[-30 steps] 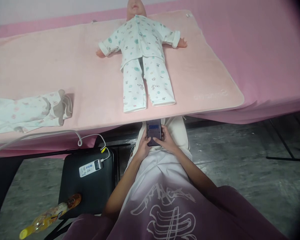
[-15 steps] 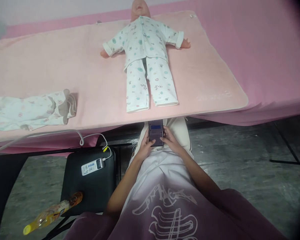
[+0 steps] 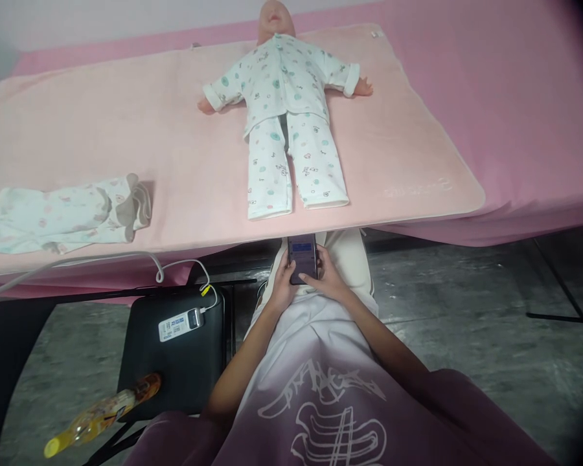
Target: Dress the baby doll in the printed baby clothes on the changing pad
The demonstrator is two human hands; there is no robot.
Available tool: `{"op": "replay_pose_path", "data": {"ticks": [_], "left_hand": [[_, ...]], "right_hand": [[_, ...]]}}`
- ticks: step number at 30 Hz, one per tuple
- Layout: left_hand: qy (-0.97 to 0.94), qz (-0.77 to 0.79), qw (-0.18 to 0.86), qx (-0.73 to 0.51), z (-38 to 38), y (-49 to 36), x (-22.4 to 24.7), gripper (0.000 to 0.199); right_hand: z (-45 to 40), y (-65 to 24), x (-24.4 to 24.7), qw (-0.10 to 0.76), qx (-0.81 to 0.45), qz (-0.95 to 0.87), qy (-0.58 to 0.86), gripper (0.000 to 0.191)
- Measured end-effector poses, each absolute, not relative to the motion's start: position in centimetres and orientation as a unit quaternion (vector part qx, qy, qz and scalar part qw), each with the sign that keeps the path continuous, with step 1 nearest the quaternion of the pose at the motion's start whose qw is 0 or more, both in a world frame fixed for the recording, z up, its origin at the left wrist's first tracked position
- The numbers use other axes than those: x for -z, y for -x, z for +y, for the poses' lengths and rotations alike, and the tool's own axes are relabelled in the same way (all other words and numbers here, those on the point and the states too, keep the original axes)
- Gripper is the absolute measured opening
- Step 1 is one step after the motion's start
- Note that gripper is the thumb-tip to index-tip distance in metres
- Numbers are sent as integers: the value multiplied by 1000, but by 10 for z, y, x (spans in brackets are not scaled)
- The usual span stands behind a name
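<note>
A smartphone (image 3: 302, 259) with a lit screen is held upright over my lap, just below the table's front edge. My left hand (image 3: 282, 283) grips its left side, the thumb near the lower screen. Around its right side my right hand (image 3: 329, 277) is closed, its thumb over the bottom of the screen. Beyond the phone, a baby doll (image 3: 276, 19) lies on its back with arms spread. It wears a white patterned jacket (image 3: 284, 77) and matching trousers (image 3: 296, 165), whose leg ends look flat.
A pink mat (image 3: 175, 149) covers much of the pink-clothed table. Folded patterned baby clothes (image 3: 63, 213) lie at its left. On a black stool (image 3: 175, 362) rest a power bank (image 3: 179, 323) with a white cable (image 3: 126, 255) and a yellow-capped bottle (image 3: 102, 414).
My left thumb has shifted up along the phone's left edge, and my right thumb has moved left across the lower screen. The view has shifted slightly; both hands still hold the phone.
</note>
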State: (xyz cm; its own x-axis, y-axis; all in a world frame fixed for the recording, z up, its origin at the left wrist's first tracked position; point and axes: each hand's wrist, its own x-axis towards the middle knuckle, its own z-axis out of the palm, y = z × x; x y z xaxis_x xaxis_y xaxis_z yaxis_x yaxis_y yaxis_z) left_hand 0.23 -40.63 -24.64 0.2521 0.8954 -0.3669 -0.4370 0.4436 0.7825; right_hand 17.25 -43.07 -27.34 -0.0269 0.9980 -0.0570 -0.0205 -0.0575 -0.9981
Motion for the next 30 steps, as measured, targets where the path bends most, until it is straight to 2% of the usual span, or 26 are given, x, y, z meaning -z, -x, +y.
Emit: {"op": "replay_pose_path", "data": {"ticks": [4, 10, 18, 30], "left_hand": [[-254, 404, 753, -453, -406, 0, 251, 84], [-242, 393, 767, -447, -407, 3, 257, 84], [-253, 382, 777, -432, -407, 5, 255, 81], [-263, 357, 794, -416, -409, 7, 246, 100]], "right_hand": [[-431, -170, 271, 477, -525, -485, 511, 107], [-430, -184, 265, 472, -567, -485, 469, 87], [-428, -194, 273, 461, -588, -489, 450, 88], [-428, -187, 275, 484, -571, -476, 462, 86]]}}
